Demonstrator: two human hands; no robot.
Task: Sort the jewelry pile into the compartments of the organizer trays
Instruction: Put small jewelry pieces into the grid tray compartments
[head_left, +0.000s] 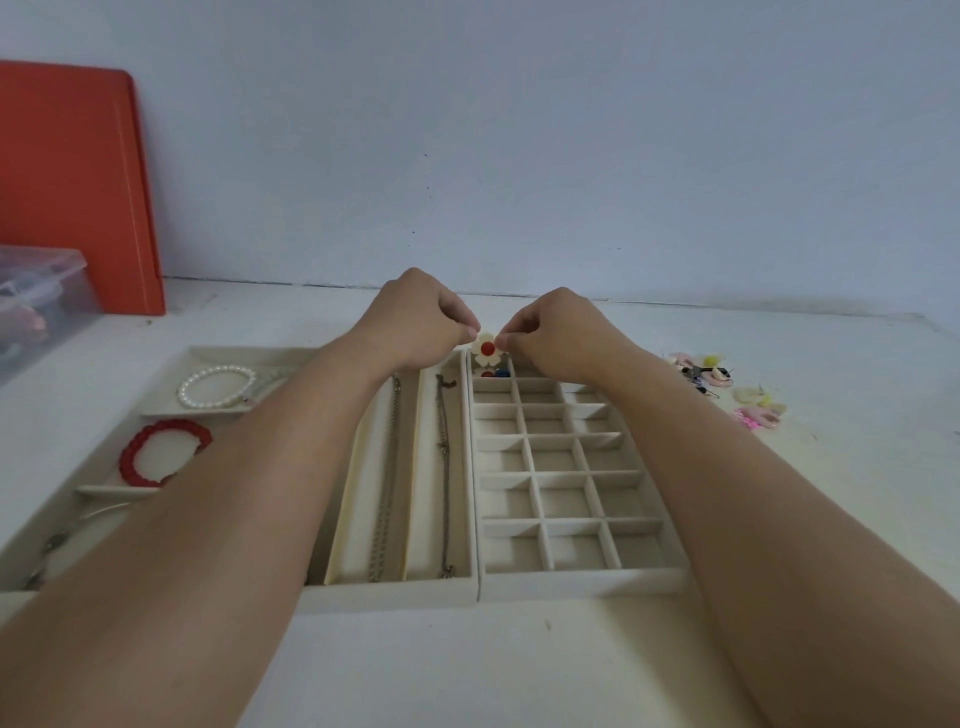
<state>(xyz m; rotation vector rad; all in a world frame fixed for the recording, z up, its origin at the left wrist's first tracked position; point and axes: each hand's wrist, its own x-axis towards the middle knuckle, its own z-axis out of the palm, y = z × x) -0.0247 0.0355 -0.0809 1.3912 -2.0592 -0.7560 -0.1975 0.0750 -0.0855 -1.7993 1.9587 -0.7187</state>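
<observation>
White tabletop (467, 665) and a pale blue wall form the work area. Three cream organizer trays sit side by side on it.

Task item: a white flower piece (488, 352) with a red centre is held above the far-left compartment of the grid tray (582, 582). The left hand (415, 325) and right hand (558, 332) both pinch it, one on each side, fingers curled tight. That compartment already contains small red and blue pieces (493, 372). The remaining grid compartments in view appear unfilled.

Risks:
- The grip is a light fingertip pinch on a small part. If one hand lets go unevenly, the piece may tip, drop past the divider, and land in the adjacent cell or in the chain tray.
- If the piece is a stud with a backing, pulling it apart over the tray may let the backing fall out of sight. Whether a backing is present cannot be determined.

Surroundings: the middle tray (395, 597) holds two chains (387, 493) lying lengthwise in separate channels. The left tray (171, 358) holds a pearl bracelet (215, 387), a red bracelet (161, 452) and metal items near its front. The unsorted pile (727, 387) lies right of the grid tray, well apart from the hands. A clear box (41, 296) and an orange board (72, 187) stand at far left.

Obstructions: both forearms cross the trays and hide parts of the left tray and grid tray.
</observation>
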